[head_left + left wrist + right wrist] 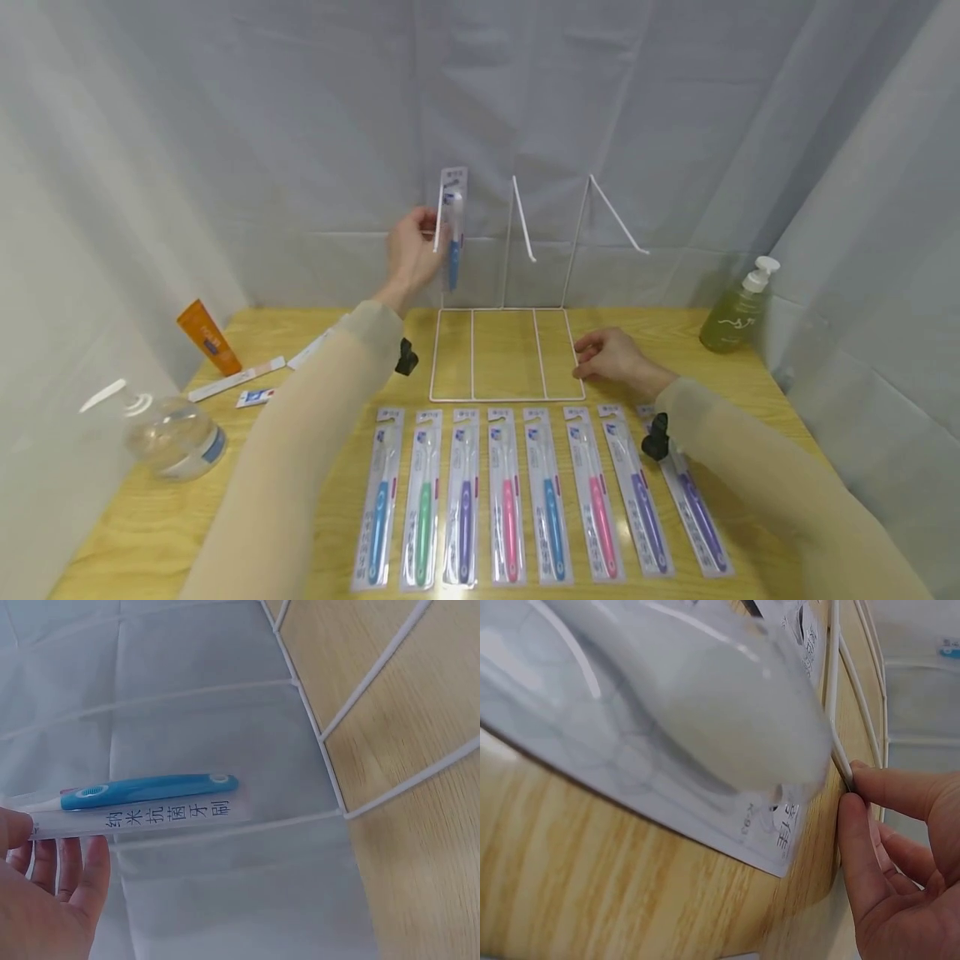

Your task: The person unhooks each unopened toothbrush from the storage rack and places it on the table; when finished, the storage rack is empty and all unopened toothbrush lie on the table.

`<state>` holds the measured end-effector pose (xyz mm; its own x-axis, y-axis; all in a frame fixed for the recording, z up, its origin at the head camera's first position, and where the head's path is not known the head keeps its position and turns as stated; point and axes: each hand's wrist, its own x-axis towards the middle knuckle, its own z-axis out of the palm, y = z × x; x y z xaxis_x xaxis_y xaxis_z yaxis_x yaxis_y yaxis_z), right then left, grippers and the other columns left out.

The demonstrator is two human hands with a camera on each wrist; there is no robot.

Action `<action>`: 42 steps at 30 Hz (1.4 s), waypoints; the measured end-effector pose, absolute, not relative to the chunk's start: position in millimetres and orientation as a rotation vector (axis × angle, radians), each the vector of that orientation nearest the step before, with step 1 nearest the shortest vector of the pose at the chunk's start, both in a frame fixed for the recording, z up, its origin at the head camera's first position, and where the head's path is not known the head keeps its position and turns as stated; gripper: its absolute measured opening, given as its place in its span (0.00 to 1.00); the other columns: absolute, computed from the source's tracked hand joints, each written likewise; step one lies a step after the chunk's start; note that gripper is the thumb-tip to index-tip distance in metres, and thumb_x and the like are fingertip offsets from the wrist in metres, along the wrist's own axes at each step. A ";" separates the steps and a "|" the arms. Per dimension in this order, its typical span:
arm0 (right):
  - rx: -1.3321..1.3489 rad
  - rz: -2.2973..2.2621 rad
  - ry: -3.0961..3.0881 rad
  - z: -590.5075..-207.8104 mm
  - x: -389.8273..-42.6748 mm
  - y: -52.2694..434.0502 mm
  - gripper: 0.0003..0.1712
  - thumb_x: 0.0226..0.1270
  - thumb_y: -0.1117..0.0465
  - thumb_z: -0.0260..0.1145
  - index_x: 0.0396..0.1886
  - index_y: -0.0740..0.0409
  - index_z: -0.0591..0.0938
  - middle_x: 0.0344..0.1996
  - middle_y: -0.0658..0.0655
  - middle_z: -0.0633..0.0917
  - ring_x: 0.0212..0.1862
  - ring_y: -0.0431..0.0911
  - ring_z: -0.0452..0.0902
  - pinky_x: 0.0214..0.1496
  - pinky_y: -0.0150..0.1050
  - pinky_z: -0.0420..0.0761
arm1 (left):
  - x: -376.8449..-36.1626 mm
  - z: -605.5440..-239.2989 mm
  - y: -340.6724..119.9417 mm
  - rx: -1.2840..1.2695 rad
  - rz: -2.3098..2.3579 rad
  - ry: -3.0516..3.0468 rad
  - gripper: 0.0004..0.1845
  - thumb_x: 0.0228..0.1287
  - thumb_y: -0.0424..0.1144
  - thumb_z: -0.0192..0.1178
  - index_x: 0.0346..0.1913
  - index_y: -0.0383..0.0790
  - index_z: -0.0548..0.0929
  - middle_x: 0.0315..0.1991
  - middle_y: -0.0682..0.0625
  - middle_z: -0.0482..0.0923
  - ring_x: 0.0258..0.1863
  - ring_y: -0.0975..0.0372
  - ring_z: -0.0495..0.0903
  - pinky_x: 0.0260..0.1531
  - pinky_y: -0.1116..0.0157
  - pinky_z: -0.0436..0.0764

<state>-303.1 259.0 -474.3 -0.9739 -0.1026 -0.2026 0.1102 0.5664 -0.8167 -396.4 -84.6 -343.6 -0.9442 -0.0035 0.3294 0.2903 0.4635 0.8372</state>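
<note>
My left hand [414,254] holds a packaged blue toothbrush [454,262] upright by the left prong of the white wire rack [506,401]. The card's top overlaps that prong in the head view. In the left wrist view, thumb and fingers pinch the toothbrush pack [172,810] by its edge, its blue handle pointing away from the palm. Down at the table, my right hand [615,360] pinches the right side wire of the rack's base between thumb and forefinger. The right wrist view shows this grip at the wire [841,761] near the corner.
Several packaged toothbrushes [508,500] lie in a row before the rack. At left are a clear pump bottle [176,437], an orange tube [210,337] and small flat packs [236,379]. A green pump bottle [731,317] stands far right. Grey curtains [322,125] surround the table.
</note>
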 end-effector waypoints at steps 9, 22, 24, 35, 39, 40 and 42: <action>0.017 -1.378 2.566 -478.6 -307.1 261.7 0.30 0.59 0.73 0.83 0.61 0.76 0.85 0.35 0.55 0.89 0.32 0.37 0.83 0.36 0.30 0.92 | -372.5 -345.1 -78.5 -0.472 -1.464 -2.425 0.14 0.82 0.37 0.60 0.58 0.29 0.85 0.55 0.33 0.89 0.49 0.46 0.87 0.48 0.57 0.89; 0.018 -1.364 2.569 -471.8 -307.8 266.3 0.30 0.60 0.73 0.82 0.62 0.76 0.84 0.35 0.54 0.88 0.32 0.37 0.83 0.36 0.29 0.92 | -321.6 -367.4 -124.3 -0.444 -1.880 -2.587 0.19 0.83 0.30 0.58 0.70 0.28 0.76 0.55 0.35 0.82 0.41 0.60 0.85 0.36 0.56 0.99; 0.014 -1.356 2.571 -471.8 -307.7 266.5 0.30 0.61 0.73 0.82 0.62 0.76 0.84 0.36 0.54 0.88 0.32 0.37 0.83 0.36 0.30 0.92 | -313.0 -372.5 -137.2 -0.403 -1.927 -2.631 0.21 0.84 0.30 0.57 0.72 0.29 0.74 0.55 0.37 0.83 0.41 0.60 0.86 0.37 0.56 0.99; 0.024 -1.365 2.575 -471.7 -307.0 263.8 0.29 0.61 0.73 0.82 0.62 0.76 0.84 0.35 0.54 0.88 0.32 0.37 0.83 0.36 0.29 0.92 | -259.8 -401.5 -221.3 -0.358 -1.987 -2.936 0.28 0.85 0.36 0.57 0.81 0.35 0.65 0.48 0.46 0.83 0.45 0.57 0.87 0.38 0.57 0.97; 0.038 -1.368 2.588 -469.7 -307.1 263.8 0.29 0.61 0.73 0.82 0.62 0.75 0.85 0.36 0.54 0.89 0.32 0.37 0.83 0.36 0.29 0.92 | -247.8 -409.1 -244.1 -0.363 -2.004 -2.991 0.28 0.85 0.36 0.58 0.80 0.35 0.65 0.49 0.45 0.85 0.44 0.57 0.88 0.37 0.56 0.97; 0.039 -1.366 2.589 -469.3 -307.1 263.8 0.29 0.62 0.73 0.82 0.63 0.75 0.85 0.36 0.55 0.89 0.32 0.37 0.83 0.36 0.29 0.92 | -245.2 -410.5 -248.6 -0.354 -2.008 -3.002 0.28 0.85 0.36 0.58 0.80 0.34 0.64 0.49 0.45 0.86 0.44 0.57 0.88 0.37 0.56 0.97; 0.039 -1.369 2.581 -468.7 -306.9 263.2 0.29 0.62 0.73 0.81 0.63 0.75 0.84 0.36 0.55 0.89 0.32 0.37 0.83 0.37 0.29 0.92 | -240.4 -413.4 -256.9 -0.333 -2.029 -3.022 0.30 0.85 0.35 0.59 0.81 0.33 0.64 0.50 0.43 0.86 0.44 0.57 0.89 0.35 0.57 0.97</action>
